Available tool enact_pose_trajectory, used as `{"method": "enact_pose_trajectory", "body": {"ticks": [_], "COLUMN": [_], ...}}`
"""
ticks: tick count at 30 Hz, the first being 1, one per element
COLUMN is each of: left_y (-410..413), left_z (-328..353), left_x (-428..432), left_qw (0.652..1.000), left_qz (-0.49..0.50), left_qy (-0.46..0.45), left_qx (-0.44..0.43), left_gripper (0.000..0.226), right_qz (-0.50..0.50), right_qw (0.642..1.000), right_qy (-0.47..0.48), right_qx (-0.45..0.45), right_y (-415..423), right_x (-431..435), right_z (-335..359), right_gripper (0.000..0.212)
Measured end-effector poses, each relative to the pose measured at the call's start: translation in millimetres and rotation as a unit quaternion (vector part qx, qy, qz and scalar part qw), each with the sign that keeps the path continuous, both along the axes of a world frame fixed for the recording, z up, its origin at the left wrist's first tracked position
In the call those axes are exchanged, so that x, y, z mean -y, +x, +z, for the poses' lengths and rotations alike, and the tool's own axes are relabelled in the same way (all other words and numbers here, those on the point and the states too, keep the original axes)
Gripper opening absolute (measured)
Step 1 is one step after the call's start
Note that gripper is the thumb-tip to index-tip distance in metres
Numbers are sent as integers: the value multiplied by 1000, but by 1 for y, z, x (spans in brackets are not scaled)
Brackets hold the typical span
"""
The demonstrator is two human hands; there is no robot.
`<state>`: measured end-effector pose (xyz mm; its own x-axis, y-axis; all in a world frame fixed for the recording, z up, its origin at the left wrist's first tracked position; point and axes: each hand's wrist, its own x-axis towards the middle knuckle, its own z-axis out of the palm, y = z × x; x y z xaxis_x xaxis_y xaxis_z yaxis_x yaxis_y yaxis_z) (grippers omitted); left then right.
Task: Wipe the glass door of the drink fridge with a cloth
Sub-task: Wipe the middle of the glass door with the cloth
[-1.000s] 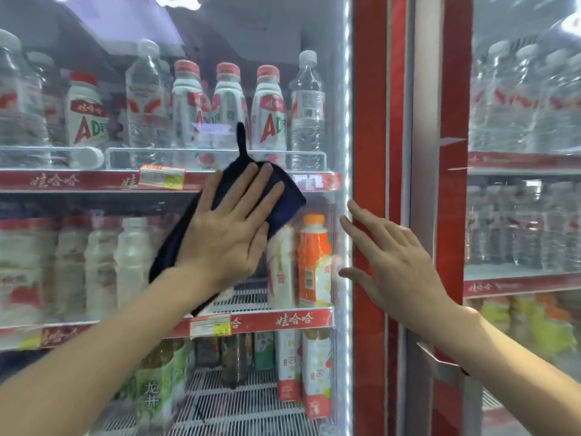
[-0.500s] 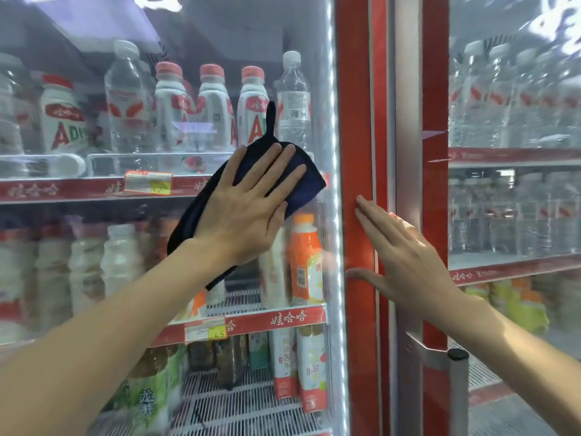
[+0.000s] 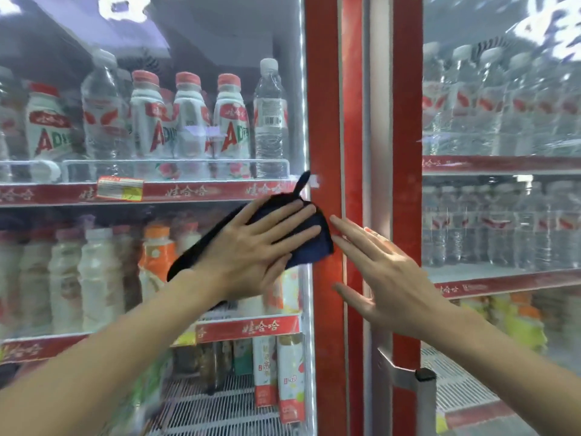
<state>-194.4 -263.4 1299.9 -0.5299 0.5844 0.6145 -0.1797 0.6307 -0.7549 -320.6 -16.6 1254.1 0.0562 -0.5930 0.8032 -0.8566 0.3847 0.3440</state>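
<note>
While bottles fill shelves, cloth on glass door

Dark navy cloth flat against glass door, right edge.

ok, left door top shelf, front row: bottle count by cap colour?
Red-capped bottles: 4
White-capped water bottles: 2
Total: 6
Cut-off bottle at the far left edge not counted; rows behind too blurred to count.

It was a shop: glass-door drink fridges held rows of branded bottles above a shelf price tag.
</note>
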Motion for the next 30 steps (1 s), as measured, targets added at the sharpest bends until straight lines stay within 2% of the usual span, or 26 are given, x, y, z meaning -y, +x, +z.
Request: {"method": "enact_pose_trajectory", "body": {"ticks": [3,7,13,16,18,21,23,26,28,30], "left_y": [-17,-35,-50,-44,-46,-61,-71,-85,-87,-92], "left_z": [22,-21,-114,-106,-82,-55,-61,-80,-83,-92], "left_x": [-23,-42,-63,-65,-70,-84,-95,-119,-136,-129], "left_qw": [994,977,984,986,982,952,925,866,837,832], "left_qz": [9,4,37,30,20,20,23,20,24,46], "left_qy": [76,164,156,145,160,247,309,412,458,474], "left_qx": [-74,-140,-76,-73,-100,-179,-221,-282,-297,-283], "left_gripper": [56,58,62,61,61,59,58,58,60,61], "right_qz": [19,67,108,147,158,142,115,76,76,77], "right_qw": [999,993,988,979,978,982,985,988,986,983], "right_qy": [-21,-67,-44,-28,-22,-46,-74,-112,-129,-139], "right_qx": [36,75,105,136,133,115,101,76,79,88], "right_y": [-1,-4,-17,-10,-5,-7,-9,-11,-10,-8], "right_x": [-4,-15,-32,-39,-39,-33,-28,-21,-21,-23], "right_z": [-14,-34,-82,-105,-115,-125,-130,-139,-140,-139], "right_gripper": [78,66,55,38,30,24,21,17,16,17]}}
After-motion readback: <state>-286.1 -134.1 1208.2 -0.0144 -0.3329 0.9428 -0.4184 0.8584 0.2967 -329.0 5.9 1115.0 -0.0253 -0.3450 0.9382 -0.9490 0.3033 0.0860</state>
